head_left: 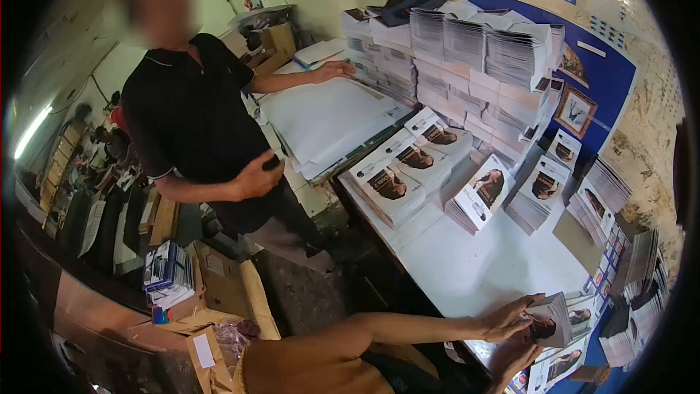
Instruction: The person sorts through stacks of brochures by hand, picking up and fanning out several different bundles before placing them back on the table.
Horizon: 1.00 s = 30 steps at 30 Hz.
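Observation:
At the lower right, a small stack of booklets (548,323) with a dark-haired figure on the cover is between my two hands. My left hand (508,319) comes across from the left and grips the stack's upper left side, fingers along its edge. My right hand (515,362) is closed at the lower left side of the same stack, partly hidden by the frame's bottom. Beneath and beside it lie more booklets (560,365) with similar covers.
On the white table (467,266) stand several booklet piles (481,191). A tall wall of stacked booklets (467,66) rises behind, beside large white sheets (328,120). Across the table a person in a black shirt (193,117) rests one hand on the sheets. Cardboard boxes (226,277) sit lower left.

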Motion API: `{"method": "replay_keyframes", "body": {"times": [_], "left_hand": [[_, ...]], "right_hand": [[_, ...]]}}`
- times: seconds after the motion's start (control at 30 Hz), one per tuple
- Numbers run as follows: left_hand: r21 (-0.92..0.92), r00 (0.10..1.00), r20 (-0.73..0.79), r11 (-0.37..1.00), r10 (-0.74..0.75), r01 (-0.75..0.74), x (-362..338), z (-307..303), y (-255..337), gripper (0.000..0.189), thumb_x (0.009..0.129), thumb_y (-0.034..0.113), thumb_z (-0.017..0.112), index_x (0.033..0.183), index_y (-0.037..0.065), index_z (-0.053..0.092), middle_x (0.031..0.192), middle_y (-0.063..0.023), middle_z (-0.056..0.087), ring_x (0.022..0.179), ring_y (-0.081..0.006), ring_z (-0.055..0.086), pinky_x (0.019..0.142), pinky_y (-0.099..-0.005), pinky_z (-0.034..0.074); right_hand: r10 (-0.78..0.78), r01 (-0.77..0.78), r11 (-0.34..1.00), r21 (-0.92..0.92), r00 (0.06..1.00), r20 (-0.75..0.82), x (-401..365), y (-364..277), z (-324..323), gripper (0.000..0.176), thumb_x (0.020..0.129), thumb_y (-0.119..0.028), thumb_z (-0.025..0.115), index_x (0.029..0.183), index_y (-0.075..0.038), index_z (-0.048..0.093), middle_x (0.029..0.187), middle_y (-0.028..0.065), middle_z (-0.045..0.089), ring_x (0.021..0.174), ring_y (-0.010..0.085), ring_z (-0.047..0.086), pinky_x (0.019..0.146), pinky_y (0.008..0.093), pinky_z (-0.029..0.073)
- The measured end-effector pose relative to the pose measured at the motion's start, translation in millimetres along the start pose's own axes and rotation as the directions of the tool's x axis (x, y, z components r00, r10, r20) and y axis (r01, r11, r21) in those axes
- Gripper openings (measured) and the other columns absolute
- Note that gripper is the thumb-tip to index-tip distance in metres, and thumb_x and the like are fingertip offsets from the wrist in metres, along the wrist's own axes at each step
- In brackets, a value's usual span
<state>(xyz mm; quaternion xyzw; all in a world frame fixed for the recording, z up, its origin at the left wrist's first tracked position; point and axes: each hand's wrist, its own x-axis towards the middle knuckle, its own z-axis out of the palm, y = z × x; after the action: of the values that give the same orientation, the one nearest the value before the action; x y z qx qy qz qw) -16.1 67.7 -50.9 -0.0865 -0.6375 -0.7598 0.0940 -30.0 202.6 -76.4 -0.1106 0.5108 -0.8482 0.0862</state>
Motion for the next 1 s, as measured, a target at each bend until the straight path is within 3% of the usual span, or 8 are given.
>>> {"method": "replay_keyframes", "body": {"times": [0.17, 0.27, 0.37, 0.5, 0.53, 0.63, 0.7, 1.0], "left_hand": [[0.264, 1.0, -0.019, 0.965, 0.0, 0.005, -5.7, -4.1, 7.8, 0.04, 0.098, 0.016, 0.043, 0.132, -0.001, 0.032, 0.127, -0.022, 0.043, 0.114, -0.0325, 0.047, 0.091, -0.0386, 0.04], [0.384, 0.975, -0.046, 0.905, 0.217, -0.184, -3.1, 1.9, -40.9, 0.041, 0.098, 0.02, 0.044, 0.132, 0.001, 0.031, 0.12, -0.0185, 0.043, 0.109, -0.0329, 0.046, 0.096, -0.0384, 0.035], [0.46, 0.989, -0.028, 0.88, 0.148, -0.118, -8.5, -0.2, -19.8, 0.039, 0.096, 0.016, 0.044, 0.129, 0.0, 0.032, 0.117, -0.0189, 0.042, 0.106, -0.0358, 0.044, 0.095, -0.0394, 0.033], [0.433, 0.976, -0.046, 0.885, 0.214, -0.174, 2.7, -9.7, 10.2, 0.057, 0.091, 0.033, 0.05, 0.129, -0.002, 0.027, 0.121, -0.0192, 0.038, 0.114, -0.0322, 0.038, 0.1, -0.0399, 0.03], [0.392, 0.914, -0.131, 0.867, 0.385, -0.309, 16.7, -19.5, 34.1, 0.065, 0.087, 0.038, 0.053, 0.131, -0.001, 0.025, 0.123, -0.0185, 0.037, 0.116, -0.0294, 0.036, 0.102, -0.04, 0.028], [0.321, 0.779, -0.355, 0.85, 0.517, -0.418, 59.5, -72.4, 114.8, 0.088, 0.085, 0.016, 0.062, 0.148, 0.006, 0.002, 0.091, -0.0066, 0.047, 0.084, -0.0162, 0.046, 0.076, -0.032, 0.04], [0.274, 0.756, -0.439, 0.874, 0.485, -0.402, 89.9, -120.0, 130.4, 0.087, 0.086, -0.003, 0.054, 0.15, 0.01, -0.004, 0.081, -0.0033, 0.048, 0.074, -0.0093, 0.046, 0.07, -0.0223, 0.039], [0.45, 0.753, -0.528, 0.881, 0.393, -0.145, 104.9, -170.3, 141.3, 0.091, 0.08, -0.006, 0.054, 0.149, 0.005, -0.003, 0.069, -0.0015, 0.047, 0.065, -0.0077, 0.045, 0.062, -0.0212, 0.04]], "right_hand": [[-0.009, 0.008, 0.998, -0.07, 1.0, -0.018, 4.5, 8.2, -3.6, 0.041, 0.099, -0.024, 0.041, 0.133, 0.0, 0.039, 0.132, 0.0159, 0.045, 0.112, 0.0278, 0.047, 0.098, 0.0368, 0.036], [-0.018, 0.013, 0.994, -0.109, 0.999, -0.04, 6.4, 10.9, -6.8, 0.041, 0.1, -0.023, 0.041, 0.134, 0.0, 0.038, 0.132, 0.016, 0.044, 0.113, 0.0279, 0.047, 0.099, 0.0367, 0.036], [-0.03, 0.016, 0.987, -0.162, 0.996, -0.081, 8.3, 18.4, -14.8, 0.042, 0.1, -0.023, 0.041, 0.134, 0.0, 0.038, 0.133, 0.0161, 0.044, 0.113, 0.0279, 0.047, 0.099, 0.0367, 0.035], [-0.109, 0.055, 0.954, -0.296, 0.979, -0.17, 11.6, 29.8, -41.0, 0.042, 0.1, -0.023, 0.041, 0.134, 0.0, 0.038, 0.133, 0.0163, 0.044, 0.113, 0.028, 0.047, 0.099, 0.0366, 0.035], [-0.125, 0.057, 0.944, -0.324, 0.973, -0.192, 10.7, 29.5, -45.5, 0.042, 0.1, -0.023, 0.041, 0.135, 0.0, 0.038, 0.133, 0.0163, 0.043, 0.113, 0.028, 0.046, 0.099, 0.0366, 0.035], [-0.142, 0.044, 0.926, -0.376, 0.961, -0.239, 14.6, 34.4, -59.1, 0.042, 0.1, -0.023, 0.041, 0.135, 0.0, 0.037, 0.134, 0.0165, 0.043, 0.114, 0.028, 0.046, 0.1, 0.0365, 0.035], [-0.145, 0.031, 0.913, -0.407, 0.957, -0.253, 16.6, 36.8, -65.0, 0.042, 0.1, -0.023, 0.041, 0.135, 0.0, 0.037, 0.134, 0.0165, 0.043, 0.114, 0.028, 0.046, 0.1, 0.0365, 0.035], [-0.135, 0.003, 0.89, -0.457, 0.957, -0.257, 19.9, 48.2, -80.2, 0.043, 0.1, -0.022, 0.041, 0.136, 0.0, 0.036, 0.135, 0.0169, 0.042, 0.115, 0.0282, 0.046, 0.101, 0.0364, 0.034]]}}
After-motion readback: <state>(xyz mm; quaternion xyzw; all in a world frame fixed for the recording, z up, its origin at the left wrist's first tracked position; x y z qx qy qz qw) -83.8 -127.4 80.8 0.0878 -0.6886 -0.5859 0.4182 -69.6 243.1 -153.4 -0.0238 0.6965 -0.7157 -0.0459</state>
